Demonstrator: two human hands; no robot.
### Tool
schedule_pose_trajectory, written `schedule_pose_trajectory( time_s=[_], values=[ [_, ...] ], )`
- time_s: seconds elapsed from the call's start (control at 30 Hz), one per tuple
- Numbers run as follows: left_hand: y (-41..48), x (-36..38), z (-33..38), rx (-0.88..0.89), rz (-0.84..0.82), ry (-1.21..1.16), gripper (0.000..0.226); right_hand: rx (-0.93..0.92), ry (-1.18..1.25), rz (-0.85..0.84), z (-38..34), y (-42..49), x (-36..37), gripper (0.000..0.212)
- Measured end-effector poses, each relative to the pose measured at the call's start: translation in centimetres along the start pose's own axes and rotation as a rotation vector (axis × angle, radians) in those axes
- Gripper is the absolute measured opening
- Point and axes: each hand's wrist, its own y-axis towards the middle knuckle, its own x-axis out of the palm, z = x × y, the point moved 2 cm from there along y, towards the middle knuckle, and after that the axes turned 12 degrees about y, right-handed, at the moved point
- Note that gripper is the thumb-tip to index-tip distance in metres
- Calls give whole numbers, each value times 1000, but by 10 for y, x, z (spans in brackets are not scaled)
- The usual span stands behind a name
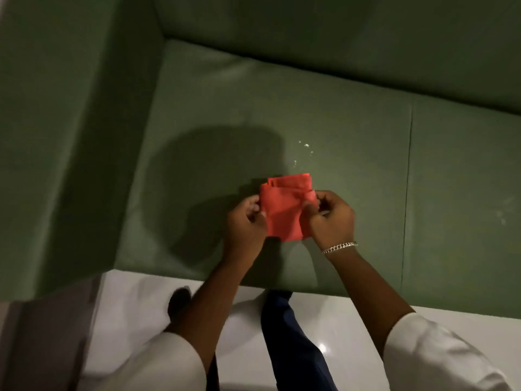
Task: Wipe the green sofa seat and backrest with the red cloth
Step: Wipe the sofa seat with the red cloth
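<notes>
The red cloth (283,210), folded into a small rectangle, is held over the green sofa seat (338,131). My left hand (245,224) pinches its left edge. My right hand (331,218), with a silver chain bracelet on the wrist, pinches its right edge. Whether the cloth touches the seat I cannot tell. Just beyond the cloth, small shiny droplets or specks (304,149) lie on the seat. The green backrest (338,38) runs along the top of the view.
A green armrest (56,136) rises at the left. A seam (408,179) splits the seat cushions to the right. Faint smudges (503,214) mark the right cushion. My dark trouser leg (284,328) stands on the white glossy floor (135,306) before the sofa.
</notes>
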Motion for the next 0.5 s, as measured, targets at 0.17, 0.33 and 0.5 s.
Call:
schedule_pose_trajectory(
  time_s=[0.17, 0.33, 0.5],
  values=[
    [27, 18, -16, 671, 170, 598, 38, -111, -170, 201, 28, 29, 11, 51],
    [87, -17, -32, 756, -33, 1150, 72, -468, -739, -240, 36, 7, 47, 57],
    [147, -32, -15, 841, -18, 1343, 88, -68, -695, 260, 49, 80, 1, 56]
  ],
)
